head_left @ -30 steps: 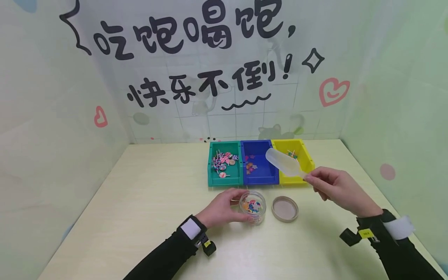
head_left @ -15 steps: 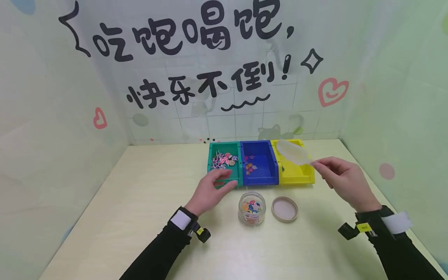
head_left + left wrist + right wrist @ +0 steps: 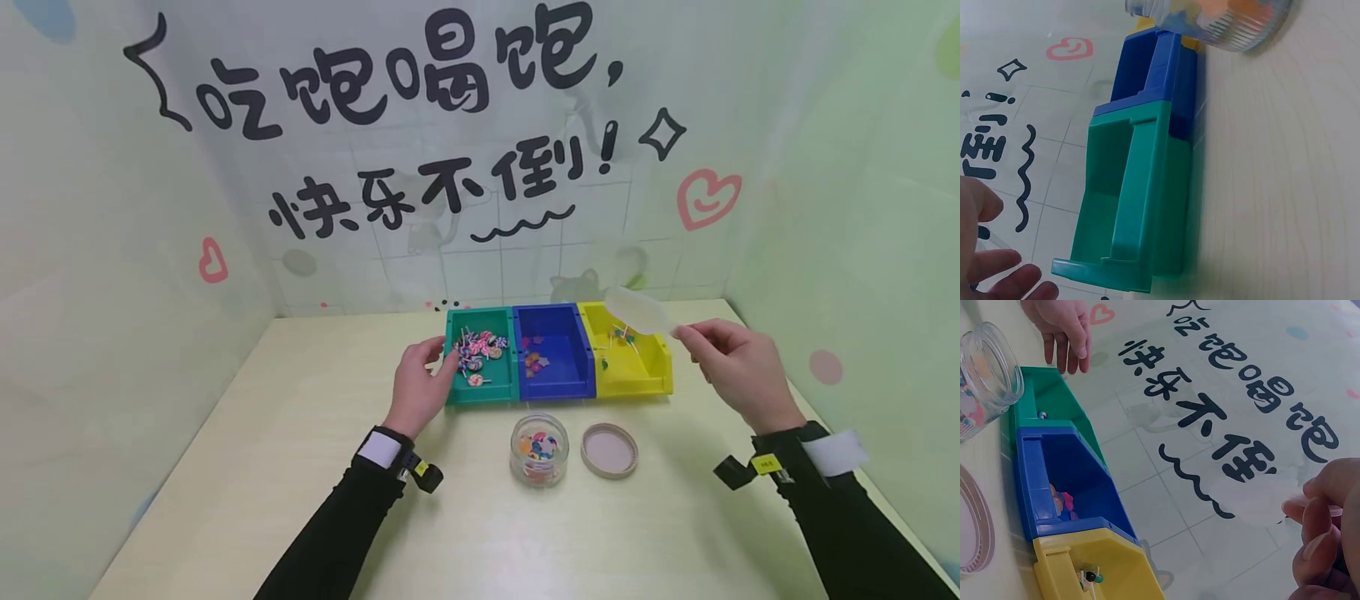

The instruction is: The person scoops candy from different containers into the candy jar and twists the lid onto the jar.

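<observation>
My right hand (image 3: 738,371) pinches the handle of a translucent white scoop (image 3: 636,310) between thumb and fingers, its bowl raised over the back of the yellow bin (image 3: 645,385). At the left side of the green bin (image 3: 482,398) is my left hand (image 3: 418,387), its thumb overlapping the rim in the head view. Loose, slightly bent fingers (image 3: 994,265) show beside that bin's edge in the left wrist view. Small lollipop-shaped pieces (image 3: 480,343) lie in the green bin. Star-like pieces (image 3: 536,362) lie in the blue bin (image 3: 562,354), and small stick-like pieces (image 3: 621,335) in the yellow one.
In front of the joined bins stands a clear jar (image 3: 538,471) without its lid, holding colourful pieces. Its round lid (image 3: 609,450) lies to the right on the pale wooden table (image 3: 300,467). A printed backdrop (image 3: 420,275) rises behind the bins.
My left hand has let go of the jar and moved left and back to the green bin's side. The scoop in my right hand has shifted right and up, away from the blue bin.
</observation>
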{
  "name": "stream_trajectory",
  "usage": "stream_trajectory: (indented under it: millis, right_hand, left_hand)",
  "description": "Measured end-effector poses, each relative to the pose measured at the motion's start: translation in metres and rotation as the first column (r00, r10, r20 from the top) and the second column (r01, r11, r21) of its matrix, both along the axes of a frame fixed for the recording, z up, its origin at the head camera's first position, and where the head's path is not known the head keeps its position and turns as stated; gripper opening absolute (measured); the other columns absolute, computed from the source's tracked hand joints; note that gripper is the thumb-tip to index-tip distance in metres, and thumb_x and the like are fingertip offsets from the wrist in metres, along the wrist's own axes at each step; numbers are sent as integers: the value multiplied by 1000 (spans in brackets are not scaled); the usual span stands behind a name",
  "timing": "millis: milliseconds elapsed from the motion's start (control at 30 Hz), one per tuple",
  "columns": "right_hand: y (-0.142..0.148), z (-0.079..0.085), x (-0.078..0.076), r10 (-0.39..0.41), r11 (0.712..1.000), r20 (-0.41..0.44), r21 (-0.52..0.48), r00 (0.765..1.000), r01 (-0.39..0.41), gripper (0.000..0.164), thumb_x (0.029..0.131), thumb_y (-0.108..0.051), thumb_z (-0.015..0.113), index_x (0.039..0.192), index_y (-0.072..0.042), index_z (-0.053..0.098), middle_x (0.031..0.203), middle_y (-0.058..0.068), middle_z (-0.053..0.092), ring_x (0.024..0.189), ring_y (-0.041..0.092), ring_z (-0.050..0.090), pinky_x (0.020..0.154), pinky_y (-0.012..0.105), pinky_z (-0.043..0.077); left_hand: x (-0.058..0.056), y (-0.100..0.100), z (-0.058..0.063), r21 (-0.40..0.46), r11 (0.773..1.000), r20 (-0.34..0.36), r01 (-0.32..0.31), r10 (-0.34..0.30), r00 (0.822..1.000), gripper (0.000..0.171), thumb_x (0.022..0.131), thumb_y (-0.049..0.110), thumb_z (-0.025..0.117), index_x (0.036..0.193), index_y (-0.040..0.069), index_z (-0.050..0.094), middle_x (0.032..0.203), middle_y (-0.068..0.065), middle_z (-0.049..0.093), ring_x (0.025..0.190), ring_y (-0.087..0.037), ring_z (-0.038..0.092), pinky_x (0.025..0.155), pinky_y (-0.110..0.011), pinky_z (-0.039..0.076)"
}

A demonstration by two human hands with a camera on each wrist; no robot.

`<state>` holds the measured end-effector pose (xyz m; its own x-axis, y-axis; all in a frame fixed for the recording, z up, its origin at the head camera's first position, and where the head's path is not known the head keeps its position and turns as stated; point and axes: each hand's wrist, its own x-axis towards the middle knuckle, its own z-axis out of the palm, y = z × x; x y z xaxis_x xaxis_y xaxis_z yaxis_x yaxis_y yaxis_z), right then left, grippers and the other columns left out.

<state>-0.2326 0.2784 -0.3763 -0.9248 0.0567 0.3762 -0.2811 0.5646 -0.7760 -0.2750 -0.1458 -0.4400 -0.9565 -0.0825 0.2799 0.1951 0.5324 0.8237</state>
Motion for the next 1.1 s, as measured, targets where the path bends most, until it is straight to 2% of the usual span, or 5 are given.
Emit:
stream_trajectory:
  millis: [300,467,600,733,1100]
  right_hand:
    - [0,-4,-11,-29,999,17,-40,999,29,35,108,-41,72,110,-6,78,77,-12,60,71,14,56,56,25,46]
    - [2,-12,-20,-46,998,40,-39,998,47,38,108,-42,70,113,-5,78,78,-12,61,71,13,56,57,25,46]
    - [1,-20,-29,-61,998,52,30,997,59,42,110,-42,67,115,-2,79,81,-4,64,75,15,57,57,24,46]
    - [-4,-31,-36,-78,987,71,149,994,66,43,112,-40,63,113,0,79,86,8,69,79,23,56,59,26,45]
    - [-4,-66,-48,-59,951,151,308,987,10,35,110,-32,64,108,1,77,88,13,74,77,25,59,65,31,47]
  left_hand:
    - [-11,-2,-11,-24,999,78,-26,28,997,58,111,33,63,156,-3,56,145,-25,61,136,-43,62,113,-56,55]
    - [-17,-4,-21,-82,996,67,-29,35,997,56,113,29,60,154,-8,57,130,-26,65,117,-39,67,99,-49,60]
    - [-20,-8,-30,-109,993,69,-43,50,996,50,113,24,59,152,-7,59,108,-21,64,98,-30,59,78,-35,49]
    - [-21,-10,-34,-89,995,110,-47,57,992,49,114,27,57,154,-2,58,94,-14,55,88,-24,49,70,-32,37]
    - [-26,-10,-29,-40,999,158,-16,22,987,49,114,31,58,157,7,58,85,-13,66,77,-23,48,62,-30,35]
